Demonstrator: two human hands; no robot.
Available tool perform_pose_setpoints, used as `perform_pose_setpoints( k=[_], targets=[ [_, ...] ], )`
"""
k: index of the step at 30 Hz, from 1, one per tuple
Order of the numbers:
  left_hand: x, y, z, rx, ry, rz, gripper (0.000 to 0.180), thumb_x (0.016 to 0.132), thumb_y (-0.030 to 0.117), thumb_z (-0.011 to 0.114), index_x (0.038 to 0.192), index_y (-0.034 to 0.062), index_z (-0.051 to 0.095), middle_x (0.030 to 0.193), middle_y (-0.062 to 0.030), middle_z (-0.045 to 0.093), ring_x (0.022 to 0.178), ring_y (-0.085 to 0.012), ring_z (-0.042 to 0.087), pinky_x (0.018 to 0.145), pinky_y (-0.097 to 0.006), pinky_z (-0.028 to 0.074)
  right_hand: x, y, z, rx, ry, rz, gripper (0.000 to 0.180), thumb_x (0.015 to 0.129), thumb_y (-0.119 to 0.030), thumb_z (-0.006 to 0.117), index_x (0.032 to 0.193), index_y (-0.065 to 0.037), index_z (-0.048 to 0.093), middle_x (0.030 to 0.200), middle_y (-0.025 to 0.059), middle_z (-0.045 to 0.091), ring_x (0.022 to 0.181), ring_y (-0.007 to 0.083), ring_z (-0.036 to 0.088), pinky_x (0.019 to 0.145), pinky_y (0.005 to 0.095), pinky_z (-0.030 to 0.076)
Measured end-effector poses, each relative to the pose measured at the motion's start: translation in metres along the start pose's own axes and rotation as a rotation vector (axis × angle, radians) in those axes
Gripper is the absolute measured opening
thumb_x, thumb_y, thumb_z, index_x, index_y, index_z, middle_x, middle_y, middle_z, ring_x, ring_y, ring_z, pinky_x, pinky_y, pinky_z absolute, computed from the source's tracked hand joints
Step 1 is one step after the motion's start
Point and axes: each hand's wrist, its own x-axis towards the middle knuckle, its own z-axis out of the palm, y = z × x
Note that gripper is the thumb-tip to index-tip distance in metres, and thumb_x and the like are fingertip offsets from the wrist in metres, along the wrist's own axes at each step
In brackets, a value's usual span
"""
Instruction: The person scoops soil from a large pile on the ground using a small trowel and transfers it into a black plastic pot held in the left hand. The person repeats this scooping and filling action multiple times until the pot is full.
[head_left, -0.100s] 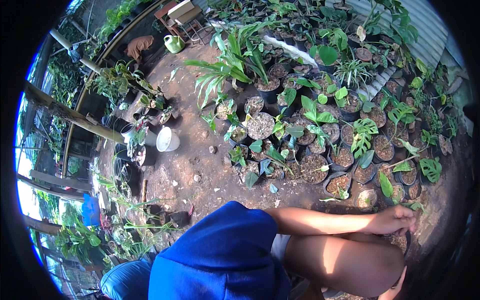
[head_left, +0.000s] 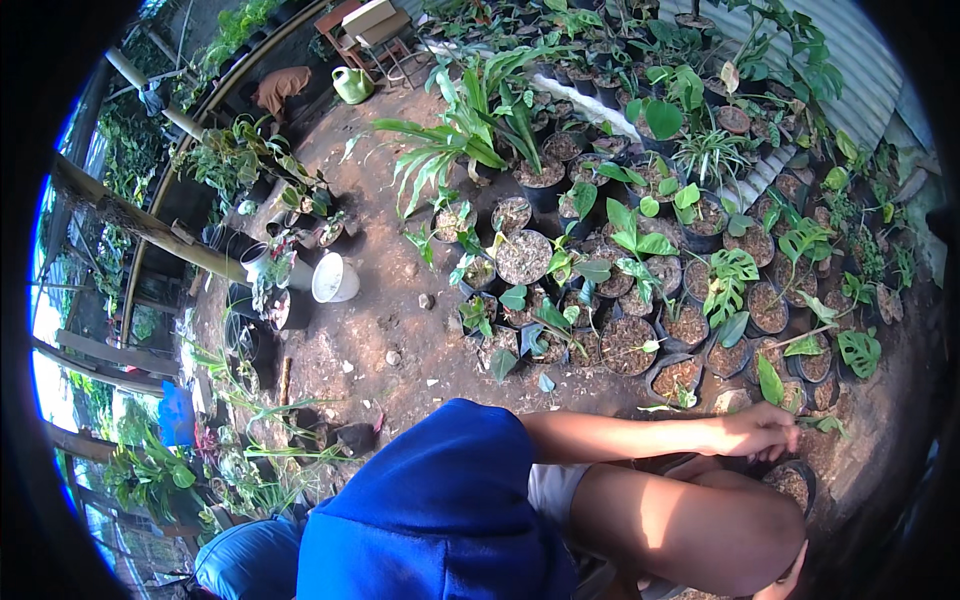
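My left hand point(head_left: 762, 433) reaches across my bent knee at the lower right, its fingers curled inward just above and left of a small dark plant pot point(head_left: 790, 482). Brown, chip-like growing medium fills that pot, which is partly hidden by my knee. Whatever the curled fingers hold, if anything, is too small to make out. Only part of my right hand point(head_left: 788, 577) shows below the knee; its fingers are mostly hidden, so their grip cannot be seen. A green-leaved cutting point(head_left: 824, 424) lies near my left fingertips.
Many potted plants point(head_left: 625, 345) crowd the ground ahead, up to a corrugated metal sheet point(head_left: 850, 65). At left are a white bucket point(head_left: 335, 278) and a wooden pole point(head_left: 150, 228). A green watering can point(head_left: 351, 86) stands far back near a person in brown point(head_left: 280, 92).
My left hand has drawn back to the left and slightly up, uncovering more of the small pot. My right hand has stayed low beside the knee.
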Motion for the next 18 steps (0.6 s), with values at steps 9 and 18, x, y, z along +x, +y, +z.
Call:
perform_pose_setpoints(
  k=[9, 18],
  targets=[
    [-0.121, -0.113, -0.12, 0.334, 0.185, -0.332, 0.041, 0.107, 0.039, 0.052, 0.101, 0.0016, 0.067, 0.079, -0.0076, 0.066, 0.077, -0.0181, 0.062, 0.072, -0.036, 0.051, 0.01, -0.019, 0.023, 0.11, -0.092, 0.038, 0.08, 0.094, -0.017, 0.072, 0.16, -0.003, 0.03, 0.147, 0.0259, 0.052, 0.124, 0.0339, 0.059, 0.102, 0.0461, 0.053],
    [-0.196, -0.178, -0.168, 1.148, 0.007, -0.682, 0.048, 0.097, 0.05, 0.055, 0.094, 0.0065, 0.074, 0.1, -0.0254, 0.074, 0.098, -0.0442, 0.071, 0.087, -0.055, 0.056, 0.031, 0.01, 0.019, 0.003, -0.174, -0.04, 0.082, 0.086, -0.018, 0.078, 0.155, -0.003, 0.037, 0.146, 0.0217, 0.054, 0.128, 0.0308, 0.056, 0.107, 0.0444, 0.047]
  ],
)
